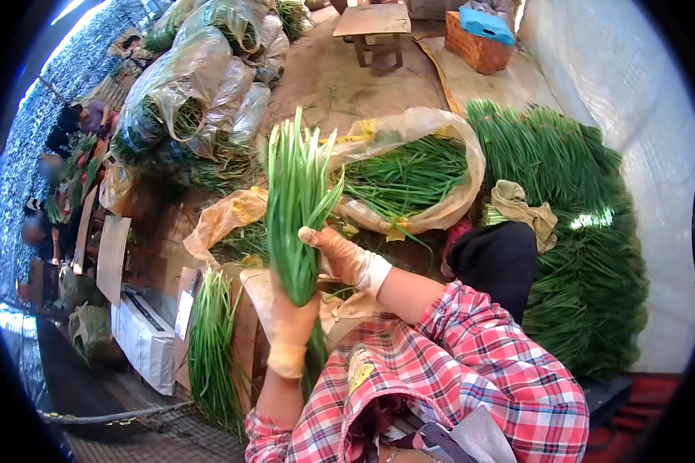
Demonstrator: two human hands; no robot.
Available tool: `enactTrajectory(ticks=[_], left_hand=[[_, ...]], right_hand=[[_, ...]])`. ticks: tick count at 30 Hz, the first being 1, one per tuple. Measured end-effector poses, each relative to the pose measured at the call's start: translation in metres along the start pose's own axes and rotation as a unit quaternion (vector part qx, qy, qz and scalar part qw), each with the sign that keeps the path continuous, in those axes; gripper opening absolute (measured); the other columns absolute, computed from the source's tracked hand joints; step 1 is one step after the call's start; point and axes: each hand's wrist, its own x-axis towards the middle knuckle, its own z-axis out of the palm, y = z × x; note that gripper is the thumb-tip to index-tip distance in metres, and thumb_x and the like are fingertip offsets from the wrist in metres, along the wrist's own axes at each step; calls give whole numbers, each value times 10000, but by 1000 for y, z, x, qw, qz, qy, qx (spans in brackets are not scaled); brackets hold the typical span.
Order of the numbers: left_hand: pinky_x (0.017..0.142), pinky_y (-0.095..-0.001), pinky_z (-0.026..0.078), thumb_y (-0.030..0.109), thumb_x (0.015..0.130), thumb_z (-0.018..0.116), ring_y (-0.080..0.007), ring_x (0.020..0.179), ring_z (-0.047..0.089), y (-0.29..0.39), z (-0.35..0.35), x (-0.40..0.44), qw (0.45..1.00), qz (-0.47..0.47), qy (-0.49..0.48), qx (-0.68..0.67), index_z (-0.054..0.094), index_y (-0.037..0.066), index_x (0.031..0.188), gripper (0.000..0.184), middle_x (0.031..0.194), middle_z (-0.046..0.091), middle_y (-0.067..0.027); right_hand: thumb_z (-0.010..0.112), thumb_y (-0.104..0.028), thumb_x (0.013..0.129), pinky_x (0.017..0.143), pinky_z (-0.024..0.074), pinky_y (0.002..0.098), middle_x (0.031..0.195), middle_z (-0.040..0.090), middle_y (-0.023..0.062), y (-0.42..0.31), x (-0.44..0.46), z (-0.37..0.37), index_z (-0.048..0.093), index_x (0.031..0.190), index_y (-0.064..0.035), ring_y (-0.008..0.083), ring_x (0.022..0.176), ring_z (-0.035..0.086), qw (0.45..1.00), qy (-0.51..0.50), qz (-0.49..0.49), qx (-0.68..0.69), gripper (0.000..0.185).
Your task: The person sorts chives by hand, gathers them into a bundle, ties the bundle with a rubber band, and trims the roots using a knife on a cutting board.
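A bunch of long green chives (295, 201) stands upright in front of me, its paler ends at the top. My left hand (292, 320), in a light glove, is wrapped round the lower part. My right hand (351, 256), gloved too, grips the bunch from the right, thumb across its front; the other fingers are mostly hidden behind the leaves. Beyond the right hand lies an open clear plastic bag (459, 204) full of loose chives (409, 174). More loose chives (212, 339) hang over a board at the left.
Neat rows of chives (579, 285) cover the floor at right, with a tan cloth (523, 212) on them. Several stuffed plastic bags (185, 85) pile up at back left. A low wooden table (372, 21) and a basket (475, 46) stand behind. Other people (93, 116) sit far left.
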Motion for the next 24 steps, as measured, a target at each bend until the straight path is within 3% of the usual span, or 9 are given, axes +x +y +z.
enactTrajectory(ticks=[3, 5, 7, 11, 15, 20, 22, 23, 24], left_hand=[[879, -375, 443, 178, 651, 746, -328, 1048, 548, 6, 19, 2, 989, -78, -69, 103, 51, 43, 1436, 1057, 1158, 534, -204], [900, -388, 434, 163, 656, 747, -338, 1088, 518, 4, 25, -8, 991, 73, -95, 55, -54, 56, 1437, 1124, 1212, 491, -219], [920, -386, 424, 183, 673, 777, -305, 1114, 502, 8, 21, -7, 977, 140, -157, 19, 7, 48, 1446, 1099, 1277, 450, -194], [973, -367, 401, 179, 686, 780, -235, 1166, 495, 14, -33, 3, 936, -56, -297, -180, 306, 20, 1389, 862, 1333, 435, -154], [910, -430, 468, 317, 679, 785, -332, 1124, 521, -4, -61, 38, 902, -53, -149, -401, 174, 90, 1438, 1000, 1327, 406, -232], [1016, -516, 350, 495, 613, 792, -424, 1286, 287, -14, -9, 81, 781, -57, -202, -588, 90, 144, 1443, 1142, 1437, 152, -246], [955, -478, 418, 399, 682, 776, -333, 1163, 454, -10, 22, 92, 733, -40, -192, -651, 261, 120, 1388, 918, 1298, 412, -168], [912, -457, 455, 323, 716, 773, -296, 1095, 514, -28, 37, 99, 707, -74, -188, -678, 291, 134, 1375, 838, 1229, 499, -113], [826, -407, 512, 228, 760, 745, -251, 988, 574, -28, 44, 99, 730, -59, -154, -663, 387, 89, 1295, 659, 1115, 564, -89]], right_hand=[[708, -301, 768, 822, 521, 333, 1002, 642, 93, -7, 5, -9, 532, 1157, -25, 207, 865, 638, 998, 62, -15, 27, 508], [698, -279, 770, 824, 520, 327, 1006, 642, 96, -16, 4, -15, 534, 1165, -13, 197, 869, 637, 998, 53, -20, 28, 504], [692, -301, 767, 808, 526, 326, 1009, 641, 102, -27, -5, -24, 510, 1206, 8, 194, 852, 635, 997, 74, 10, 34, 567], [682, -353, 762, 763, 551, 361, 1045, 632, 135, -71, -1, -61, 469, 1251, 33, 209, 869, 637, 998, -14, -6, 54, 658], [674, -308, 762, 782, 549, 350, 1009, 650, 118, -150, -1, -58, 537, 1181, 26, 196, 864, 644, 993, -55, 65, -87, 553], [697, -133, 717, 802, 490, 303, 910, 662, 52, -138, -26, -6, 602, 1089, -8, 145, 818, 618, 940, 51, 132, -312, 404], [712, -73, 702, 773, 474, 286, 962, 646, 36, -101, -42, 22, 591, 1127, -33, 114, 825, 580, 922, 9, 189, -339, 443], [750, -36, 677, 852, 459, 298, 1073, 603, 46, -68, -40, -4, 493, 1250, -24, 136, 951, 554, 909, -3, 117, -401, 628], [763, -42, 670, 866, 450, 295, 1097, 591, 47, -59, -48, -1, 470, 1270, -30, 140, 976, 542, 910, 33, 124, -395, 667]])
